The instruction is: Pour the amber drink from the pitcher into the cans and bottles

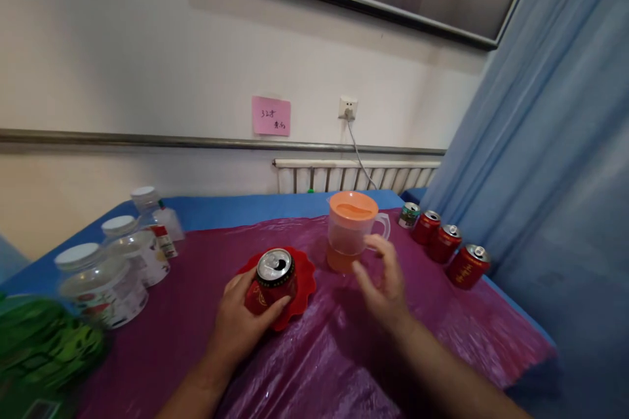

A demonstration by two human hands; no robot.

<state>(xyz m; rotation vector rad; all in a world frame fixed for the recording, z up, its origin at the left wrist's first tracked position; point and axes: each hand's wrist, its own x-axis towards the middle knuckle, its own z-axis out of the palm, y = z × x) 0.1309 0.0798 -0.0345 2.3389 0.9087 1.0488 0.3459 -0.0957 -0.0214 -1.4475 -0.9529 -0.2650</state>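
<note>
My left hand [243, 314] is wrapped around a red drink can [272, 285] with an opened top. The can stands upright over a red scalloped dish [305, 281]; whether its base touches the dish is hidden. To the right, my right hand [386, 281] is held with thumb and fingers apart beside a clear plastic pitcher [344, 242]. Its lid [352, 205] is orange, and some yellowish-orange liquid sits in the lower part. The fingertips are close to the pitcher's handle side; I cannot tell if they touch it.
Several cans, including a red can [468, 267] and a small green can [409, 215], line the right side by a blue curtain [555, 144]. Lidded clear jars [103, 288] and a green package [44, 347] stand left. Purple plastic sheeting [196, 288] covers the blue table.
</note>
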